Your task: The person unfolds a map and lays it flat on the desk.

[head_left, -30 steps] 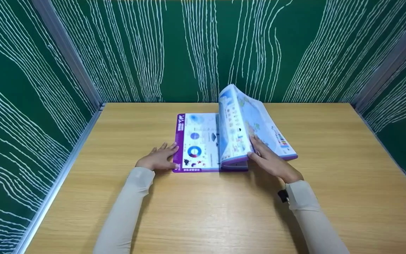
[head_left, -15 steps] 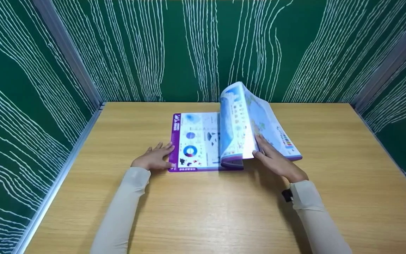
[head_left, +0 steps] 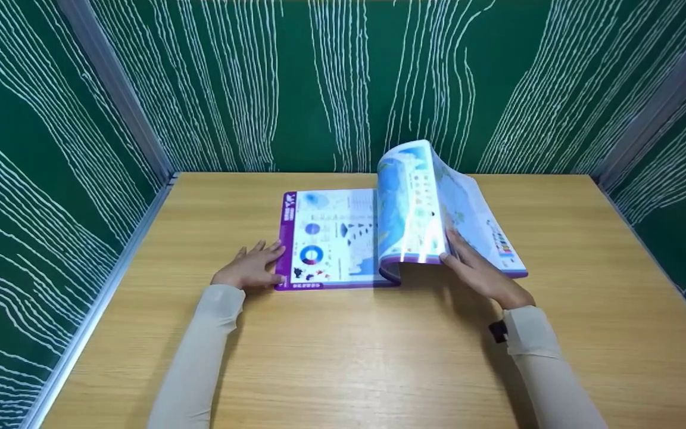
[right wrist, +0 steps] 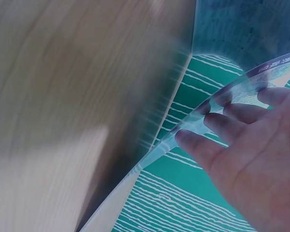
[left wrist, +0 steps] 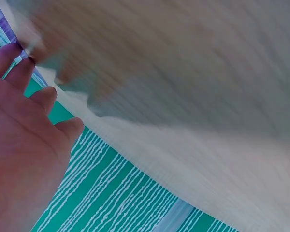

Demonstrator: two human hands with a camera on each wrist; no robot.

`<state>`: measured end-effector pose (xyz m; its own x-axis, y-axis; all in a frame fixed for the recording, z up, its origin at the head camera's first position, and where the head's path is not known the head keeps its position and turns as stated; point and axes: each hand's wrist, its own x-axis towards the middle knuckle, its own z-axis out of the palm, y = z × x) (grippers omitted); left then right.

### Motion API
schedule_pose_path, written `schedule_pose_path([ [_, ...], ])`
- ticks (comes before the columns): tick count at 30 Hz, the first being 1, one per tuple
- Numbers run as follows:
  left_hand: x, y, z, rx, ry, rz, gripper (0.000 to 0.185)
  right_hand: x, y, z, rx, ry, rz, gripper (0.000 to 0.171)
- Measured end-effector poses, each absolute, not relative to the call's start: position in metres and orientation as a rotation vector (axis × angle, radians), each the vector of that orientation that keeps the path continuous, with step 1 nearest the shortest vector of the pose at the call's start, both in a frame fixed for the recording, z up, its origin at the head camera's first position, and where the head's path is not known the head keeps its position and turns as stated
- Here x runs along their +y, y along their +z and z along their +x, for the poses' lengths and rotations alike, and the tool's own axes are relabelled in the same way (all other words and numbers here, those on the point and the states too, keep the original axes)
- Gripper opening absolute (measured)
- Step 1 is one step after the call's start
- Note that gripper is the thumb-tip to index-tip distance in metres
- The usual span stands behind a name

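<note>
An illustrated purple-edged booklet [head_left: 313,238], printed with maps and charts, is spread across the wooden table in the head view. Its left page lies flat, while a raised, curling section of pages [head_left: 405,202] stands up at the middle. My left hand [head_left: 250,267] rests at the purple left margin, fingers spread. At the raised section's right side, my right hand [head_left: 480,271] touches the pages with extended fingers. In the right wrist view, these fingers [right wrist: 222,126] lie along one face of a bent sheet [right wrist: 241,89]. The left wrist view shows only a corner of the booklet [left wrist: 4,24].
The wooden table [head_left: 331,357] runs up to green panels with wavy white lines [head_left: 319,89] at the back and sides. Grey metal posts [head_left: 117,89] stand at the corners. A small black item [head_left: 498,331] sits at the right cuff.
My left hand has shifted left together with the booklet's left edge. My right hand has moved right, the raised pages leaning further that way, and more of the left page shows.
</note>
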<state>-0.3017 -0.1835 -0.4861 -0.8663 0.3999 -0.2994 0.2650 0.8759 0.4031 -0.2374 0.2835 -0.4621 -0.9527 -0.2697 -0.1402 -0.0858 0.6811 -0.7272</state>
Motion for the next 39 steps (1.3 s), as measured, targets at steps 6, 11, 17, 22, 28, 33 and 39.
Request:
schedule_pose_path([
  [6,-0.192,-0.488,-0.301,2.696,0.493,0.454,0.078,0.289,-0.465,-0.238,2.655,-1.115,-0.252,0.076],
  [11,-0.200,-0.489,-0.302,2.714,0.483,0.437,0.077,0.292,-0.470,-0.238,2.650,-1.099,-0.214,0.078],
  [17,-0.211,-0.489,-0.304,2.709,0.522,0.404,0.075,0.301,-0.474,-0.236,2.621,-1.142,-0.250,0.079],
  [22,-0.222,-0.489,-0.306,2.712,0.569,0.372,0.072,0.308,-0.475,-0.235,2.625,-1.112,-0.248,0.081],
  [28,-0.229,-0.488,-0.307,2.707,0.561,0.327,0.073,0.312,-0.475,-0.234,2.617,-1.048,-0.203,0.081],
  [33,-0.232,-0.489,-0.308,2.703,0.524,0.295,0.073,0.315,-0.476,-0.233,2.617,-0.985,-0.169,0.082],
  [39,-0.234,-0.486,-0.308,2.698,0.498,0.293,0.072,0.316,-0.479,-0.233,2.630,-0.858,-0.098,0.085],
])
